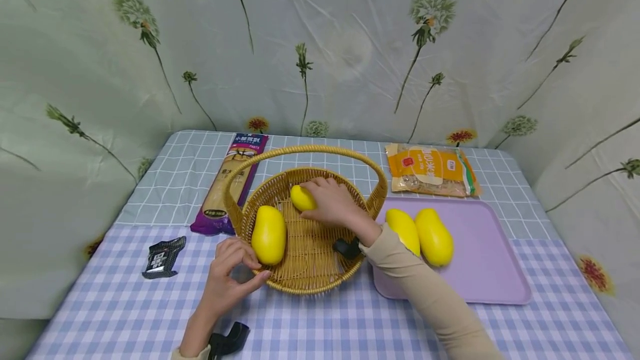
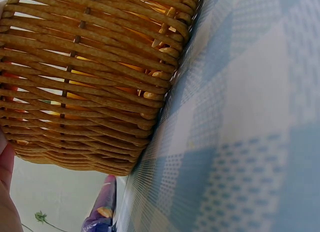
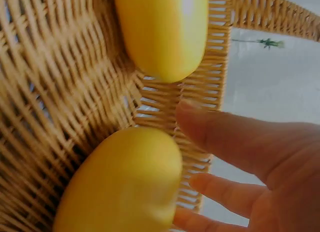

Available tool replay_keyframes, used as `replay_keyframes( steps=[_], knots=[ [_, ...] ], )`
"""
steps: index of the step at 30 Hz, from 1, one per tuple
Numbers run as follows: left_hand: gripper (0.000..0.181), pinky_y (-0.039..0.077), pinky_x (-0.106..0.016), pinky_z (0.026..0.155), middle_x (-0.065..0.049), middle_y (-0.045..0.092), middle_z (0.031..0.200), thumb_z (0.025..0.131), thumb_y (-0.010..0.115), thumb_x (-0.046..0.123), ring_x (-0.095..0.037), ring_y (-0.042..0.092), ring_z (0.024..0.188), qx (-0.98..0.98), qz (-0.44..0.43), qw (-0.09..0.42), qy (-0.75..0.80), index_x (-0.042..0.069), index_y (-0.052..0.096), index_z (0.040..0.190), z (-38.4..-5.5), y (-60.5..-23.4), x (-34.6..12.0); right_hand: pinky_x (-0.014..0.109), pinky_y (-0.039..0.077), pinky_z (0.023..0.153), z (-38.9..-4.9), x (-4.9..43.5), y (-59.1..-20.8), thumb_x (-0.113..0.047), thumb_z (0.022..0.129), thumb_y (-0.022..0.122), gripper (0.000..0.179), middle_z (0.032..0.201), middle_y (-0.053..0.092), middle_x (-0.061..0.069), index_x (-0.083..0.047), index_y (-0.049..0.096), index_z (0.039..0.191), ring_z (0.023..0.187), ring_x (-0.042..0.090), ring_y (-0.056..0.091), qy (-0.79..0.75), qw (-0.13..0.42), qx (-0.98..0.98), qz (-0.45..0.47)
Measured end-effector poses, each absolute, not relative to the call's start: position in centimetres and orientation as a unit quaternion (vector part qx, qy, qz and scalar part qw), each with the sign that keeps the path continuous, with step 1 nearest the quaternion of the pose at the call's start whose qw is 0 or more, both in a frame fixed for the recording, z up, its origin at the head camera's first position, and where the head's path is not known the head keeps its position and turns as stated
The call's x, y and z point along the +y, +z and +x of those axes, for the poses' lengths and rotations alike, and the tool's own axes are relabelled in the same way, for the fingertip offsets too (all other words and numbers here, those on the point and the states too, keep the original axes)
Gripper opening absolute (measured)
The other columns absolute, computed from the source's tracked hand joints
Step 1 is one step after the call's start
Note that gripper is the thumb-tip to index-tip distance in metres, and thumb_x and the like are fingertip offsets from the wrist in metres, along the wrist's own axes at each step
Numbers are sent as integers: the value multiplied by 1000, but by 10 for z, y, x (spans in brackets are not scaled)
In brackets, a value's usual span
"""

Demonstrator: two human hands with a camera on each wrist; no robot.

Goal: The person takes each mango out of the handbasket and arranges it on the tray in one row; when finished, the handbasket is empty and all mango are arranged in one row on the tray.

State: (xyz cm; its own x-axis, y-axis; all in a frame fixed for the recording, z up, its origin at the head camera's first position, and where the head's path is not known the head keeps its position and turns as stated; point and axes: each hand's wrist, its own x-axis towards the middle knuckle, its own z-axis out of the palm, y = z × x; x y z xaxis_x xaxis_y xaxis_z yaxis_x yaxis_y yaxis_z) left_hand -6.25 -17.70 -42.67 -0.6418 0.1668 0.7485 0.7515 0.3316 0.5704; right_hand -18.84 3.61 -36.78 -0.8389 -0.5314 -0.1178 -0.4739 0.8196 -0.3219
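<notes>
A wicker basket [image 1: 310, 249] with a tall arched handle stands mid-table. Inside lie two yellow mangoes, one mango [image 1: 269, 236] along the left wall and another mango [image 1: 302, 199] toward the back. My right hand [image 1: 332, 201] reaches under the handle, its fingers beside the back mango [image 3: 125, 187]. In the right wrist view the thumb is spread away from that fruit, and the fingertips are right at its side. At the basket's front left, my left hand [image 1: 230, 271] grips the rim between thumb and fingers.
Right of the basket, a purple tray [image 1: 480, 254] bears two more mangoes [image 1: 434, 236], with my right forearm crossing its near-left part. Behind it lies an orange food bag [image 1: 430, 168]. A purple pasta pack [image 1: 227, 182] and a small black packet [image 1: 164, 257] lie left.
</notes>
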Motion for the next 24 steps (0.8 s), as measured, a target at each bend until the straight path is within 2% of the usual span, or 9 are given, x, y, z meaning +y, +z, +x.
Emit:
replay_keyframes(
  steps=[10, 19, 24],
  knots=[
    [31, 27, -33, 91, -1, 57, 73, 83, 74, 31, -18, 49, 78, -757, -306, 300, -494, 9, 56, 69, -63, -426, -175, 41, 42, 80, -194, 39, -380, -31, 84, 72, 59, 126, 53, 11, -16, 51, 136, 109, 27, 50, -129, 91, 958, -240],
    [32, 28, -32, 90, -1, 56, 73, 83, 74, 31, -18, 49, 77, -756, -308, 303, -492, 9, 56, 69, -64, -426, -176, 38, 45, 72, -195, 41, -385, -35, 82, 74, 60, 116, 57, 11, -19, 49, 133, 96, 25, 54, -117, 87, 959, -242],
    [32, 28, -32, 91, -1, 56, 73, 83, 74, 31, -18, 49, 77, -758, -305, 301, -491, 9, 56, 69, -63, -426, -176, 36, 43, 65, -194, 42, -385, -38, 80, 75, 61, 108, 58, 10, -19, 48, 131, 86, 22, 55, -128, 107, 956, -243]
  ],
)
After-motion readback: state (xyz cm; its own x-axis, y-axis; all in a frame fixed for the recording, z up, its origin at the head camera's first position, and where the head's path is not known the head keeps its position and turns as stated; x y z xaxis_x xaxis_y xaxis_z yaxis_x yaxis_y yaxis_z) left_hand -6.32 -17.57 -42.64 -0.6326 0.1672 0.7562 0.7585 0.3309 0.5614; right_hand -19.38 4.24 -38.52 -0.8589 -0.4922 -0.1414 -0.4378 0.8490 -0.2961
